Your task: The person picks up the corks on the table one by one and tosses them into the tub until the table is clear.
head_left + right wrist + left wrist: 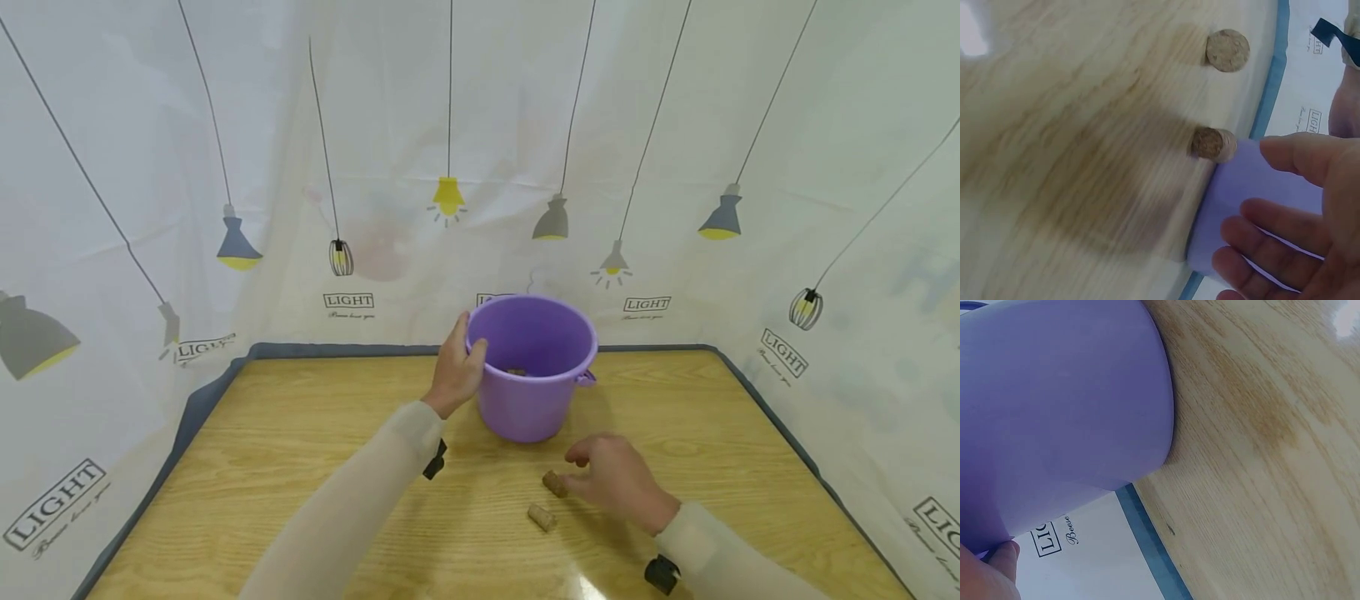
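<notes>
A purple bucket [525,408] stands on the wooden table, its left rim gripped by my left hand [455,371]. The thumb lies over the rim, and the other fingers run along the outer side. Low inside the bucket, brown cork pieces [516,372] show in part. My right hand [618,483] hovers over the table in front of the bucket, fingers spread and thumb apart from them. Beside its thumb is a darker cork [554,483]; in the right wrist view that cork [1210,144] lies just past the fingertips. A lighter cork [542,517] lies nearer to me.
The bucket's handle joint [585,379] juts out at its right side. A pale curtain [405,150] printed with lamps hangs behind and beside the table [337,383], whose edge has a blue-grey border [645,347].
</notes>
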A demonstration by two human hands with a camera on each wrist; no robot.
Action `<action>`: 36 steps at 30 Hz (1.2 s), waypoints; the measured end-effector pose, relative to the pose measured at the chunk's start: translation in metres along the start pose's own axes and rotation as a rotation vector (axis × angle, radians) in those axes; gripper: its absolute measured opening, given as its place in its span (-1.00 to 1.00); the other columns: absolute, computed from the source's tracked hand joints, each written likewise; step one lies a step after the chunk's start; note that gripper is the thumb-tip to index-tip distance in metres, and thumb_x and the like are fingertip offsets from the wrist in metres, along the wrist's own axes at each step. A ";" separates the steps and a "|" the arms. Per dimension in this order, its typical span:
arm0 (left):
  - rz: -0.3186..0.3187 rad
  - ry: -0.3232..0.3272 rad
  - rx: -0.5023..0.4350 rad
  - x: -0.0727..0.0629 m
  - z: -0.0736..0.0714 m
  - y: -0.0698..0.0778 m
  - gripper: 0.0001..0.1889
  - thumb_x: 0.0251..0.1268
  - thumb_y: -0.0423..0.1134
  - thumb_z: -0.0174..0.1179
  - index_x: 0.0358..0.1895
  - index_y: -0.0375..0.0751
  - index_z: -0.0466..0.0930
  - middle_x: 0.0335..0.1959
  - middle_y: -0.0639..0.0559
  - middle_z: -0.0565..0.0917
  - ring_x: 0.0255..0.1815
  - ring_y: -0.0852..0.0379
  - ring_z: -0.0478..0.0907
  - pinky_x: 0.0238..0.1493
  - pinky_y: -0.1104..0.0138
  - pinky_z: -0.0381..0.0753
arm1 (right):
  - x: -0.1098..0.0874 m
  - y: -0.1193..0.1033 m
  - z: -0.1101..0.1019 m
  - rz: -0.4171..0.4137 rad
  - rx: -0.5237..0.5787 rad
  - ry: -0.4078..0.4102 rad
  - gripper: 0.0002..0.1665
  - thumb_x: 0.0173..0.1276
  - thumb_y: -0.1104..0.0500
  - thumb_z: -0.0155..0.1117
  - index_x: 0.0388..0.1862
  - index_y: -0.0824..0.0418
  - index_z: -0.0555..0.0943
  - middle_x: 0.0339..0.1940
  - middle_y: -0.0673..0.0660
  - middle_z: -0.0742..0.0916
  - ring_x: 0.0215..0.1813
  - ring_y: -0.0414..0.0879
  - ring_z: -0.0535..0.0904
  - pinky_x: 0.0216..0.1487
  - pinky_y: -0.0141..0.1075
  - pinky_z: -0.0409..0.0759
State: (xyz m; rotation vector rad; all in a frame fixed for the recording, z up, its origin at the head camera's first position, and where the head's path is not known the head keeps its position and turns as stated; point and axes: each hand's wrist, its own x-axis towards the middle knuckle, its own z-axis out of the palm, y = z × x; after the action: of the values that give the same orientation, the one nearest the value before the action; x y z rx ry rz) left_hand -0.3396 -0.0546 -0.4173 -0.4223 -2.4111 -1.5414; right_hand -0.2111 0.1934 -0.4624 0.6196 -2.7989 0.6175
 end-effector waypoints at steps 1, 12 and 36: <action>0.002 0.000 -0.005 0.000 0.000 0.000 -0.31 0.56 -0.24 -0.12 0.65 -0.31 -0.08 0.63 -0.23 0.14 0.60 -0.12 0.16 0.58 0.08 0.16 | 0.000 -0.001 0.001 -0.013 -0.008 0.000 -0.68 0.14 -0.06 0.60 -0.33 0.16 0.81 -0.39 0.02 0.79 -0.33 -0.14 0.65 -0.27 -0.24 0.66; 0.007 -0.006 -0.013 0.000 -0.001 -0.002 -0.32 0.58 -0.24 -0.13 0.65 -0.31 -0.08 0.63 -0.25 0.14 0.60 -0.12 0.15 0.58 0.08 0.16 | 0.002 -0.005 0.013 -0.087 -0.038 0.021 -0.71 0.08 0.08 0.57 -0.70 -0.05 0.63 -0.70 -0.25 0.57 -0.59 -0.35 0.39 -0.54 -0.43 0.42; -0.003 -0.024 -0.025 -0.002 -0.001 -0.001 -0.31 0.58 -0.21 -0.15 0.66 -0.29 -0.12 0.65 -0.23 0.09 0.62 -0.11 0.11 0.59 0.07 0.14 | 0.000 -0.008 0.019 -0.066 -0.051 0.010 -0.50 0.13 0.11 0.54 -0.86 -0.11 0.47 -0.84 -0.33 0.43 -0.68 -0.38 0.28 -0.49 -0.30 0.45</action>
State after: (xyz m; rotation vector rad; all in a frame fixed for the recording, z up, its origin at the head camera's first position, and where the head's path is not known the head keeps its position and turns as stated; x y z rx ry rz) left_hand -0.3383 -0.0560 -0.4178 -0.4447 -2.4132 -1.5786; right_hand -0.2100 0.1779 -0.4766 0.6933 -2.7630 0.5329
